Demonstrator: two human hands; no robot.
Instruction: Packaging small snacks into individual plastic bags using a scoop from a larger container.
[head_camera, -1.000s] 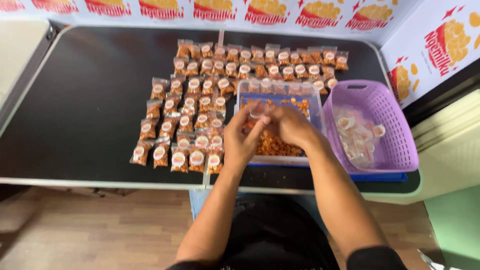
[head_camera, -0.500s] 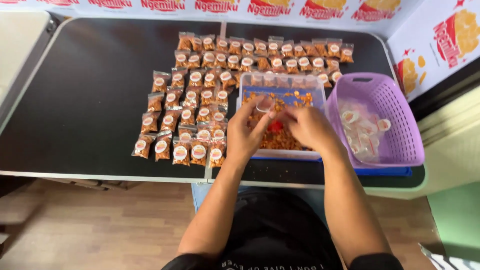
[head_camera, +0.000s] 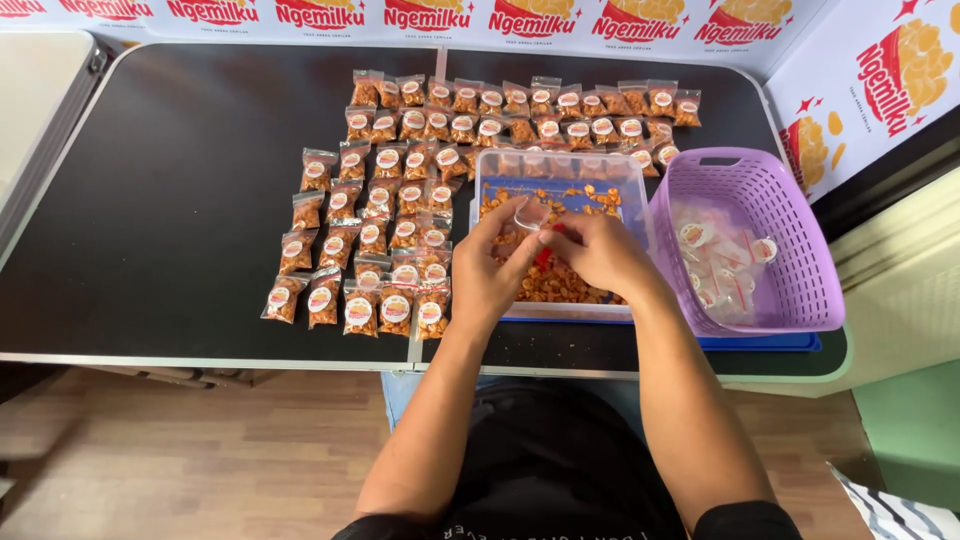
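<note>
My left hand (head_camera: 490, 272) and my right hand (head_camera: 597, 253) meet over a clear plastic tub (head_camera: 557, 164) of loose orange snack pieces (head_camera: 570, 287). Between the fingertips of both hands is a small clear plastic bag (head_camera: 528, 217), held open above the tub. A bit of red shows under my right fingers; what it is I cannot tell. To the left of the tub and behind it, several small filled snack bags (head_camera: 380, 240) with round labels lie in rows on the black table (head_camera: 170, 200).
A purple plastic basket (head_camera: 790, 250) with several empty labelled bags (head_camera: 722, 262) stands right of the tub, on a blue lid (head_camera: 760, 343). Printed panels (head_camera: 860, 80) wall the table's back and right. The table's front edge runs just below the tub.
My hands have stayed over the tub with the small bag. My right hand pulled back half a second ago and has now closed in on the bag again. The camera shifted slightly.
</note>
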